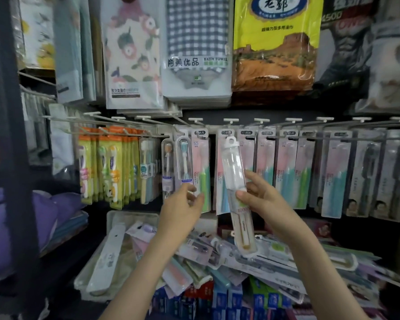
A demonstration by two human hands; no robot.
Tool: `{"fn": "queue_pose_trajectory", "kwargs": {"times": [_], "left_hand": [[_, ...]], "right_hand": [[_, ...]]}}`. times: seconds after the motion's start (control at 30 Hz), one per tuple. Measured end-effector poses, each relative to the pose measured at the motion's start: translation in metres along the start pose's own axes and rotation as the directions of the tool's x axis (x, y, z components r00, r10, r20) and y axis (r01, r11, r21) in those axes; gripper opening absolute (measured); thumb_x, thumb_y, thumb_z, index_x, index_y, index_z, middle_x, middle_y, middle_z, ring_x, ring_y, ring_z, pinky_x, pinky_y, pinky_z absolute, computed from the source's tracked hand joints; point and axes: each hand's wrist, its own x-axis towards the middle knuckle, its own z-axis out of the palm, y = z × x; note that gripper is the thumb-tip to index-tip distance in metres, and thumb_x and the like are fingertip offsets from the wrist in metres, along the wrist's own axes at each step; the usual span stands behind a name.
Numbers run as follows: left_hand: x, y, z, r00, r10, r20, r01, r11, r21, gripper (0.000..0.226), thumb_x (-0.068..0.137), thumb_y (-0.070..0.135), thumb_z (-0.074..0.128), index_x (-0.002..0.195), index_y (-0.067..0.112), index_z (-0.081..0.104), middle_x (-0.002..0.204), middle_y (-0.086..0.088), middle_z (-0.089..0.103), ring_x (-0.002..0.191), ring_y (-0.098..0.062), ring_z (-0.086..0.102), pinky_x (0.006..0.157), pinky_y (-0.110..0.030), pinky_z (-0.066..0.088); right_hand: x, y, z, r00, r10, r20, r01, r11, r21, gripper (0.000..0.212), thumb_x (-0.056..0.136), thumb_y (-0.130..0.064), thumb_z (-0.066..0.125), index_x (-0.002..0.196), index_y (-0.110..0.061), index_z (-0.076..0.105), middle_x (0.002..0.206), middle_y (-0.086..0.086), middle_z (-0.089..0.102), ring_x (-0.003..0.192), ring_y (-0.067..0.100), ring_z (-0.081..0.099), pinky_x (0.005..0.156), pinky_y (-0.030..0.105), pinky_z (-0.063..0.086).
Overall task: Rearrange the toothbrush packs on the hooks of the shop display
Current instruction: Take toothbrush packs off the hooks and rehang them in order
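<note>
A dark shelving post [12,158] stands at my far left. Packaged towels [195,47] hang along the top; folded purple cloth [21,218] lies lower left.

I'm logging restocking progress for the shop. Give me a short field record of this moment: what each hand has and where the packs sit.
right hand: grips a clear tube pack with a white cap, tilted, off any hook
left hand: fingers at the lower end of a hanging clear pack; grip unclear
hooks: one row, holding pink-and-teal card packs
left end of row: orange-and-yellow packs
below the row: loose packs in a pile
</note>
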Motion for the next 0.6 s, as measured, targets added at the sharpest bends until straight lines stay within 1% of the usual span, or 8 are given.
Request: {"fn": "queue_pose_trajectory", "kwargs": {"times": [0.03,0.1,0.17,0.27,0.37,0.43,0.5,0.6], "left_hand": [[0.005,-0.007,0.001,1.000,-0.014,-0.022,0.014,1.000,0.024,0.028,0.094,0.038,0.051,0.115,0.019,0.054,0.093,0.011,0.059,0.077,-0.007,0.056,0.065,-0.024,0.042],[0.013,-0.019,0.003,0.998,-0.034,-0.051,0.037,0.998,0.052,0.031,0.094,0.035,0.053,0.120,0.018,0.051,0.106,0.004,0.061,0.082,-0.013,0.057,0.069,-0.027,0.046],[0.021,-0.027,0.005,0.996,-0.051,-0.067,0.057,0.995,0.080,0.037,0.093,0.032,0.053,0.127,0.017,0.046,0.119,-0.002,0.057,0.087,-0.018,0.058,0.070,-0.030,0.047],[0.033,-0.040,0.006,0.995,-0.044,-0.088,0.055,0.989,0.134,0.047,0.093,0.030,0.054,0.135,0.015,0.039,0.127,-0.007,0.049,0.097,-0.023,0.057,0.065,-0.030,0.043],[0.044,-0.050,0.008,0.997,-0.041,-0.070,0.053,0.983,0.177,0.058,0.093,0.034,0.055,0.140,0.012,0.030,0.132,-0.010,0.044,0.107,-0.026,0.054,0.067,-0.030,0.042],[0.051,-0.053,0.010,0.997,-0.069,-0.033,0.074,0.978,0.194,0.064,0.092,0.037,0.056,0.141,0.009,0.026,0.133,-0.012,0.044,0.110,-0.027,0.053,0.070,-0.030,0.041],[0.056,-0.053,0.013,0.997,-0.083,-0.003,0.081,0.974,0.213,0.064,0.093,0.038,0.055,0.141,0.007,0.026,0.130,-0.014,0.048,0.107,-0.028,0.055,0.068,-0.029,0.039],[0.061,-0.051,0.014,0.994,-0.107,0.033,0.098,0.973,0.209,0.056,0.093,0.035,0.055,0.135,0.006,0.033,0.123,-0.014,0.054,0.102,-0.029,0.058,0.067,-0.032,0.042]], "right_hand": [[0.000,0.002,0.002,1.000,0.015,-0.024,-0.015,1.000,-0.021,0.054,0.089,-0.025,0.060,0.135,-0.038,0.036,0.124,-0.012,0.046,0.115,0.003,0.045,0.093,0.023,0.037],[0.001,0.008,0.004,0.996,0.036,-0.076,-0.039,0.998,-0.040,0.061,0.089,-0.027,0.060,0.142,-0.035,0.031,0.131,-0.005,0.038,0.122,0.009,0.039,0.098,0.028,0.035],[0.001,0.012,0.008,0.993,0.039,-0.113,-0.042,0.999,-0.030,0.062,0.088,-0.028,0.061,0.142,-0.037,0.031,0.133,-0.002,0.039,0.125,0.013,0.039,0.102,0.031,0.035],[0.004,0.020,0.012,0.985,0.060,-0.161,-0.062,0.998,-0.008,0.058,0.088,-0.030,0.062,0.137,-0.042,0.034,0.125,-0.004,0.043,0.119,0.015,0.047,0.101,0.032,0.039],[0.009,0.026,0.019,0.979,0.067,-0.191,-0.070,0.997,-0.011,0.045,0.088,-0.029,0.062,0.126,-0.043,0.041,0.119,-0.005,0.054,0.107,0.011,0.055,0.083,0.025,0.045],[0.013,0.031,0.023,0.978,0.080,-0.194,-0.089,0.995,-0.035,0.044,0.088,-0.030,0.062,0.127,-0.039,0.045,0.118,0.000,0.058,0.107,0.016,0.057,0.084,0.028,0.045],[0.017,0.034,0.027,0.976,0.093,-0.195,-0.103,0.994,-0.044,0.050,0.086,-0.034,0.063,0.132,-0.035,0.044,0.120,0.003,0.058,0.108,0.017,0.057,0.085,0.029,0.046],[0.020,0.039,0.031,0.972,0.113,-0.204,-0.123,0.992,-0.039,0.056,0.084,-0.038,0.064,0.135,-0.035,0.041,0.125,0.002,0.054,0.110,0.015,0.055,0.082,0.028,0.046]]}}
